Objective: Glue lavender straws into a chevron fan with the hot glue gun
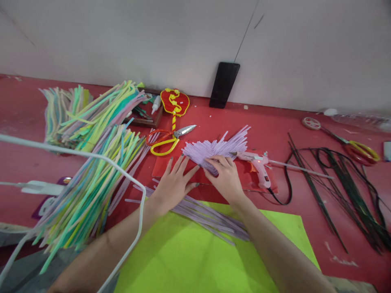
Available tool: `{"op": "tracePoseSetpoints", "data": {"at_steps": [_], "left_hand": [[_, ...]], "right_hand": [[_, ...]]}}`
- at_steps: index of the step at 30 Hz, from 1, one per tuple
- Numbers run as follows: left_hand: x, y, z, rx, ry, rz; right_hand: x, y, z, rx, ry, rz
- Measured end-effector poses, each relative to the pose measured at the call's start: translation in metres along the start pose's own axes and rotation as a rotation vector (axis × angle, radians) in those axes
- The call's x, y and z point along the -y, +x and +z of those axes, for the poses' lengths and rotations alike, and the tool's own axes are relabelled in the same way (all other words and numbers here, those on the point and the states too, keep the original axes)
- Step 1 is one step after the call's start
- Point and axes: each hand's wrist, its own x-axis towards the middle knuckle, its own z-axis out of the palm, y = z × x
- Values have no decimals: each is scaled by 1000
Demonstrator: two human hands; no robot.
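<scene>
A fan-shaped piece made of lilac pipe cleaners [210,147] lies on a red sheet, its strands spreading out in a V. My right hand [226,175] has its bent fingers closed on the lower end of that piece. Stretched out flat with its fingers spread, my left hand [172,185] rests at the piece's lower left side and holds nothing. Loose lilac pipe cleaners [207,219] lie under and beside my wrists, across a lime-green sheet [183,260]. Just right of my right hand is a pink glue gun [259,167] with a red light on and a glue stick in its back.
Bundles of coloured pipe cleaners [97,183] fill the left side, with a white cable [122,171] looping in front. Scissors [166,142] lie behind my left hand. A black phone [224,85] leans on the wall. Dark green stems [351,195] and more scissors [360,150] are at right.
</scene>
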Motion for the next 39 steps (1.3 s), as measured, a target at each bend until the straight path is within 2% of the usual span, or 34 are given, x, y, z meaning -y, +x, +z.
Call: {"op": "tracePoseSetpoints", "data": {"at_steps": [6, 9, 12, 15, 20, 27, 39], "left_hand": [[13, 14, 4, -225, -149, 4], [23, 24, 8, -296, -248, -12], [27, 36, 7, -281, -247, 90], [26, 48, 7, -217, -309, 194], [29, 57, 19, -186, -400, 331], [41, 60, 26, -188, -358, 290], [40, 62, 25, -211, -323, 250]], "right_hand": [[1, 0, -2, 16, -4, 10], [1, 0, -3, 20, -14, 3], [1, 0, -2, 29, -25, 0], [0, 0, -2, 38, -24, 8], [0, 0, -7, 83, 8, 13], [-1, -1, -12, 137, -13, -31], [-6, -2, -9, 132, -2, -36]]}}
